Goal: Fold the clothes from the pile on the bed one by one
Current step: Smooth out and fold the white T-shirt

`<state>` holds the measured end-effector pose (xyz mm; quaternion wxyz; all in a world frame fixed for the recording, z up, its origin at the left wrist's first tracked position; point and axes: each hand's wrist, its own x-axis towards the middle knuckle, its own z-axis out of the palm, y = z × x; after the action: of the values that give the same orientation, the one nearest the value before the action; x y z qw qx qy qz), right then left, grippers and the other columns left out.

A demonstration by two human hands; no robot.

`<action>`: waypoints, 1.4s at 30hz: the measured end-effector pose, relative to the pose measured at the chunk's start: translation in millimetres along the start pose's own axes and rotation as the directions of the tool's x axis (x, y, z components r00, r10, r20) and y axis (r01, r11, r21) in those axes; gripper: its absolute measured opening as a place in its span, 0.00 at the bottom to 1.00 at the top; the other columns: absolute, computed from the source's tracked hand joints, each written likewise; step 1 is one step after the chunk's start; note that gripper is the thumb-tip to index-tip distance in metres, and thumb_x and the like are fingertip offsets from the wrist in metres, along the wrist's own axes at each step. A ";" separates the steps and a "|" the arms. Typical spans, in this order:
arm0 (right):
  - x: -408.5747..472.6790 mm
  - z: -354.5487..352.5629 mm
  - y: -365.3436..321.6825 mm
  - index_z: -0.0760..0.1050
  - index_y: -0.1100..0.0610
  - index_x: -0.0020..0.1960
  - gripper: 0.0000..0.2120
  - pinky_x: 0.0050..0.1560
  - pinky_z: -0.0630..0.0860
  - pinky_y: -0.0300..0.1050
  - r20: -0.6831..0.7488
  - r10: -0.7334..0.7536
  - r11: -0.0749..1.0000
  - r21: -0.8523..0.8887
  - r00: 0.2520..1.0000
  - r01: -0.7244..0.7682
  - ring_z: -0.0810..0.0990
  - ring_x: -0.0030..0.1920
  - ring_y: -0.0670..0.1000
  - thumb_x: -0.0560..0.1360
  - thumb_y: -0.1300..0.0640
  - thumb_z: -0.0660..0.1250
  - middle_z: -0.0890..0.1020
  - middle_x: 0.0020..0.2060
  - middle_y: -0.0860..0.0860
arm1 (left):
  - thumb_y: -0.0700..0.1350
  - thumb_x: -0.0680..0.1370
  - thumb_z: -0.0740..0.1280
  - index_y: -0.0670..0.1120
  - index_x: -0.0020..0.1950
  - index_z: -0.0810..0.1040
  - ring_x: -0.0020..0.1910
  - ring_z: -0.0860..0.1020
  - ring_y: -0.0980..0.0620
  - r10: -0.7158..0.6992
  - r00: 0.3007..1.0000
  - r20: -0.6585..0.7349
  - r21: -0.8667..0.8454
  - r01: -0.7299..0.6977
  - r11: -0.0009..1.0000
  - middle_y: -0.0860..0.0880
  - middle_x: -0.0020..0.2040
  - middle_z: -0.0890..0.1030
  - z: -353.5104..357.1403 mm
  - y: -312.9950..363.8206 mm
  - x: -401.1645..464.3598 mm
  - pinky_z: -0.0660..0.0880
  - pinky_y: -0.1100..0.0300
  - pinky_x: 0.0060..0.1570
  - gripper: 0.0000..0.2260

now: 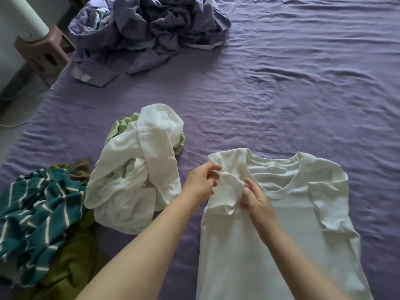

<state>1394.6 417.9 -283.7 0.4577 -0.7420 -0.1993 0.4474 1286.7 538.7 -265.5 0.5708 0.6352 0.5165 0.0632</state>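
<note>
A white T-shirt [287, 213] lies flat on the purple bed sheet [281, 94], collar away from me. Its right sleeve is tucked inward over the chest. The left sleeve [227, 191] is bunched up, and both hands pinch it: my left hand [200, 184] at its outer edge, my right hand [256, 197] at its inner side near the collar. To the left sits the pile: a crumpled white garment [134, 176] over a light green one [121, 128], then a teal striped garment [36, 211] on an olive one [71, 263].
A rumpled purple duvet [155, 29] lies at the far left of the bed. Past the bed's left edge stand a brown plastic stool [41, 55] and a white cylinder [23, 16]. Wrinkled bare sheet stretches to the right and beyond the T-shirt.
</note>
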 end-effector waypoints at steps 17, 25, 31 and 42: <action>-72.8 -57.9 91.5 0.77 0.57 0.58 0.21 0.52 0.77 0.55 0.283 -0.370 0.285 -0.872 0.885 0.398 0.78 0.60 0.61 0.72 0.50 0.55 0.79 0.59 0.59 | 0.63 0.79 0.53 0.52 0.78 0.42 0.77 0.37 0.46 0.086 0.981 0.175 0.875 -0.195 0.443 0.49 0.78 0.38 56.0 -46.5 -33.5 0.39 0.41 0.73 0.34; -142.2 -87.9 122.9 0.79 0.56 0.54 0.28 0.42 0.80 0.53 0.330 -0.319 0.266 -0.868 0.888 0.418 0.80 0.55 0.62 0.54 0.60 0.81 0.80 0.56 0.59 | 0.52 0.79 0.60 0.51 0.78 0.50 0.77 0.41 0.45 0.061 0.996 -0.059 0.783 0.009 0.623 0.46 0.78 0.41 92.6 -88.1 -144.6 0.46 0.45 0.74 0.30; -198.1 -97.4 152.8 0.81 0.53 0.51 0.28 0.42 0.80 0.52 0.368 -0.305 0.308 -0.835 0.879 0.456 0.81 0.55 0.61 0.52 0.59 0.82 0.81 0.56 0.58 | 0.44 0.65 0.74 0.49 0.56 0.81 0.65 0.73 0.39 0.341 0.939 0.030 0.859 -0.199 0.471 0.42 0.64 0.77 135.4 -126.7 -227.7 0.62 0.34 0.65 0.19; -287.3 -134.4 206.6 0.78 0.49 0.44 0.21 0.47 0.78 0.49 0.448 -0.298 0.428 -0.727 0.843 0.538 0.71 0.58 0.53 0.54 0.57 0.81 0.79 0.57 0.54 | 0.55 0.57 0.74 0.52 0.39 0.78 0.37 0.77 0.49 0.269 0.878 0.395 0.737 -0.478 0.478 0.54 0.40 0.77 178.9 -163.7 -324.4 0.70 0.58 0.32 0.15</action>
<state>1335.4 44.3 -298.1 0.1179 -0.7298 -0.6216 0.2591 1162.2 154.0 -290.6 0.2376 0.9251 0.2657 -0.1311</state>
